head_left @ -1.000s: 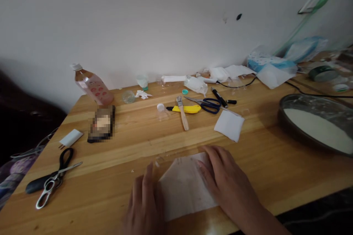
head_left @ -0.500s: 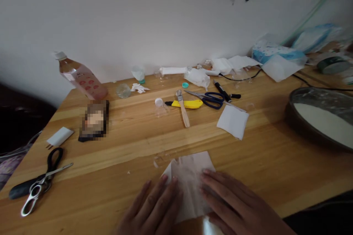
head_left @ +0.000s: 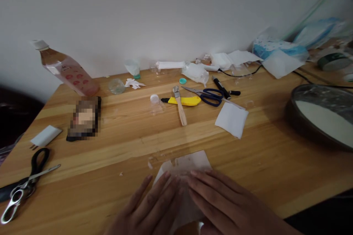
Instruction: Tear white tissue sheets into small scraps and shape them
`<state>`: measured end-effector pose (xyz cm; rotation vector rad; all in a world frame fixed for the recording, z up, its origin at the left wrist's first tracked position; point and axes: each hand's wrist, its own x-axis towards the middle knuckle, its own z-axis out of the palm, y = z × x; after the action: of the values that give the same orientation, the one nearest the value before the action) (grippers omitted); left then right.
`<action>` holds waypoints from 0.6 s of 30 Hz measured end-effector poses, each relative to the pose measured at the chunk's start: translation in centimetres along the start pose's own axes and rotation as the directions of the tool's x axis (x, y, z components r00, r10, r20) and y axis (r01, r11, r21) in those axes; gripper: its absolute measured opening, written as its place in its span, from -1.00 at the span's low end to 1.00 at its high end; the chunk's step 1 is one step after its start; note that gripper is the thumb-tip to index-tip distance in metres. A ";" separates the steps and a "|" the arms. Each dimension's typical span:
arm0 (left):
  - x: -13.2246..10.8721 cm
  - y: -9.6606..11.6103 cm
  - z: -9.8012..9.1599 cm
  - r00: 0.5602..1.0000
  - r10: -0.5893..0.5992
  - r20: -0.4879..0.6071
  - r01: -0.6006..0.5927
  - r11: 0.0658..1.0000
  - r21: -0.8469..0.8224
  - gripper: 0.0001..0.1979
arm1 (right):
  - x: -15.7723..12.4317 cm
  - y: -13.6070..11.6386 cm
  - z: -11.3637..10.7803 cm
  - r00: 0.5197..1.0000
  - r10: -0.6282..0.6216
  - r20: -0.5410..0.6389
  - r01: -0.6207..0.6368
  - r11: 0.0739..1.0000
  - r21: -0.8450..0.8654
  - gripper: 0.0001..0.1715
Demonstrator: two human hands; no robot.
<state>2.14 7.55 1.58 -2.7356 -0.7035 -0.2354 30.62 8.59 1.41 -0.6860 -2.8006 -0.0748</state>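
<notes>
- Drawing closer together than a moment ago, the left hand (head_left: pixel 154 205) and right hand (head_left: pixel 228 200) lie flat, fingers extended, clamping nothing visible.
- Pressure seems centred on the white sheet (head_left: pixel 194 162).

Dim lighting is noted. Beside the round dark-grey bowl (head_left: pixel 298 123), the flat brown wooden tabletop (head_left: pixel 267 136) is shadowed; upper-right detail is blurred.

Paper (head_left: pixel 194 159) under L hand (head_left: pixel 154 205) & R hand (head_left: pixel 226 200), tbl (head_left: pixel 264 176) front; brush (head_left: pixel 181 110) on box cutter (head_left: pixel 192 101) behind; bowl (head_left: pixel 303 126) far R.
</notes>
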 end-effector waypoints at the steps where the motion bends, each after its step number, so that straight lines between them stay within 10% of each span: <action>1: 0.2 -0.1 0.2 1.000 0.002 0.004 -0.002 1.000 -0.003 -0.59 | 0.2 0.0 0.1 1.000 0.007 -0.013 -0.007 1.000 0.010 -0.47; 18: -1.1 -1.2 0.3 1.000 0.018 0.012 -0.018 0.999 -0.038 -0.52 | 0.6 0.5 -0.8 0.968 0.199 -0.155 -0.191 0.979 0.067 -0.60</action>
<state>0.67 8.16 1.32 -2.7806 -0.6844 -0.2307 30.54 9.26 2.29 -0.8966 -2.5581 -0.0196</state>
